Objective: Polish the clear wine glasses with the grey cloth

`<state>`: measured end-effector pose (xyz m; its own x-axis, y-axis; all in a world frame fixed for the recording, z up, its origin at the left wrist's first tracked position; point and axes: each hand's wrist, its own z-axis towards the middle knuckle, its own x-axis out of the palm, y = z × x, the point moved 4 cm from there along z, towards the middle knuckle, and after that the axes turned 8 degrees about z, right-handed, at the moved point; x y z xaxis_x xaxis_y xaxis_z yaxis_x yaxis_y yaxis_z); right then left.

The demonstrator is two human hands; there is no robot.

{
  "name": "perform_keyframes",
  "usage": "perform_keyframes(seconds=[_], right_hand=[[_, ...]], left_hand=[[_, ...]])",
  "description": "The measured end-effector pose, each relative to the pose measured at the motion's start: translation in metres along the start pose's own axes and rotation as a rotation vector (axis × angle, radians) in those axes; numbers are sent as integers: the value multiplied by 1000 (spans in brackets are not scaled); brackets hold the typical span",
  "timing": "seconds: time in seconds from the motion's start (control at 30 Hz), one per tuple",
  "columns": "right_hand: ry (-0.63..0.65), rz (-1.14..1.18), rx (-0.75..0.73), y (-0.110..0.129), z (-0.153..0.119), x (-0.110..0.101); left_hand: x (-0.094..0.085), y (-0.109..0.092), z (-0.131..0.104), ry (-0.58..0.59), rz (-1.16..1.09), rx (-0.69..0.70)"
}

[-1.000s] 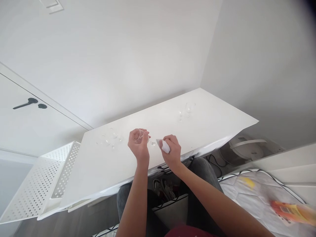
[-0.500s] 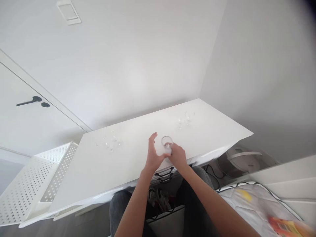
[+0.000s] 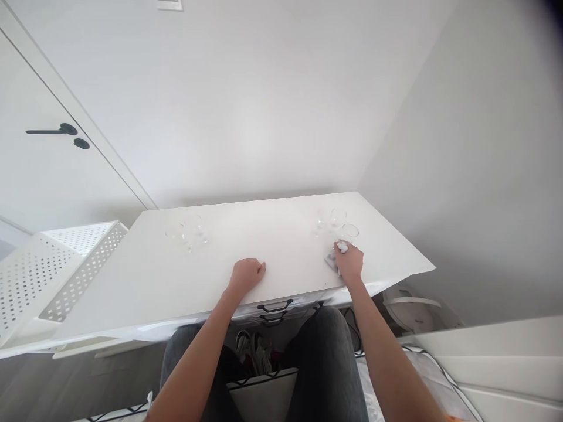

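My right hand (image 3: 350,262) is closed at the right part of the white table (image 3: 285,234), its fingers round the lower part of a clear glass (image 3: 350,230). A small grey and white item (image 3: 331,261) shows beside the fingers; what it is I cannot make out. Just behind stand two more clear glasses, one round-bowled (image 3: 338,217) and one smaller (image 3: 319,221). My left hand (image 3: 247,274) rests near the table's front edge, fingers curled in with nothing visible in them. Several clear glasses (image 3: 189,231) are grouped at the table's left part.
Black drawer handles (image 3: 275,306) are under the front edge, above my knees. A white perforated rack (image 3: 88,269) adjoins the left end. Walls rise behind and to the right. A white round-lidded bin (image 3: 413,310) is on the floor at the right.
My right hand has moved right with the glass, beside the other glasses there. My left hand has drawn away leftwards and its fingers have closed. The view has shifted.
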<state>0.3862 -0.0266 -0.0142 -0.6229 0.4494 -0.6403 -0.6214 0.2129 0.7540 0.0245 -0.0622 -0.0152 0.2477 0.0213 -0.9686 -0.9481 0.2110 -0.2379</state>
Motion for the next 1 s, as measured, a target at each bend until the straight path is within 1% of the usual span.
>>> perform_keyframes(seconds=[0.13, 0.37, 0.63, 0.73, 0.83, 0.9, 1.0], right_hand=[[-6, -24, 44, -1, 6, 1], [7, -52, 67, -5, 8, 2], [19, -83, 58, -8, 10, 4], [23, -73, 68, -8, 8, 4], [-10, -38, 57, -5, 5, 1], [-37, -30, 52, -3, 3, -2], [-56, -88, 104, -5, -2, -6]], left_hand=[[2, 4, -1, -21, -2, 14], [1, 6, -2, 5, -7, 7], [0, 12, -2, -16, -142, -12], [-3, 19, -2, 2, -294, -47], [-6, 28, -4, 9, -579, -91], [-9, 34, -7, -42, -770, -147], [-14, 45, -18, -195, -966, -276]])
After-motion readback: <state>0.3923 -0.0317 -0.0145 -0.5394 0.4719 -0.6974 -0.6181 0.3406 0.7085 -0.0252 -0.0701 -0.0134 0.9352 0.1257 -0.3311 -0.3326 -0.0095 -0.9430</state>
